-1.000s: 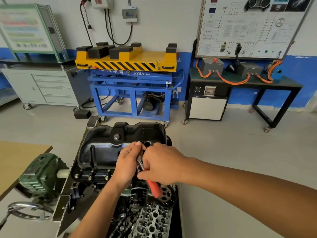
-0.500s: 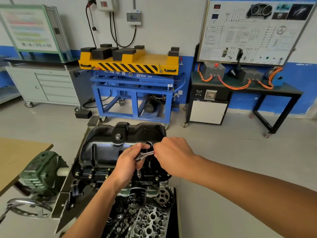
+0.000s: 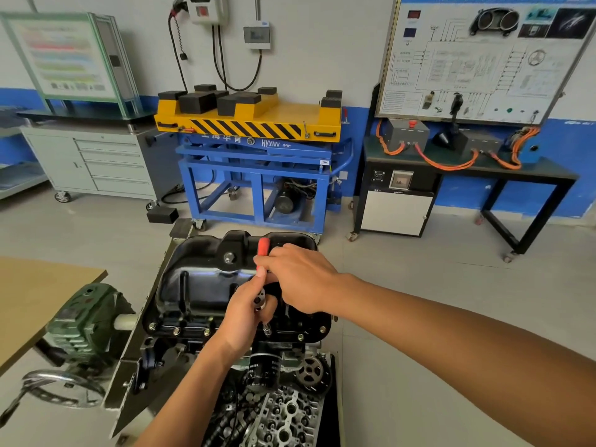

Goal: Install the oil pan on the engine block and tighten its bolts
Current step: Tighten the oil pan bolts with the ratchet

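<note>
The black oil pan [image 3: 200,285] sits on the engine block [image 3: 283,411], with bolts along its near flange [image 3: 175,332]. A ratchet wrench with a red handle [image 3: 263,247] stands on a bolt at the near right flange, its socket [image 3: 267,329] pointing down. My left hand [image 3: 246,314] grips the ratchet head from the near side. My right hand [image 3: 298,275] grips the red handle, which points away from me over the pan. The bolt under the socket is hidden.
A green gearbox with a handwheel [image 3: 84,324] holds the engine stand at the left. A wooden table edge [image 3: 38,291] lies far left. A blue and yellow lift cart [image 3: 254,150] stands behind the engine, and a black bench [image 3: 467,169] is at the back right.
The red handle swung from pointing toward me, round the right side, to pointing away over the pan. My right hand followed it; my left hand stayed on the ratchet head.
</note>
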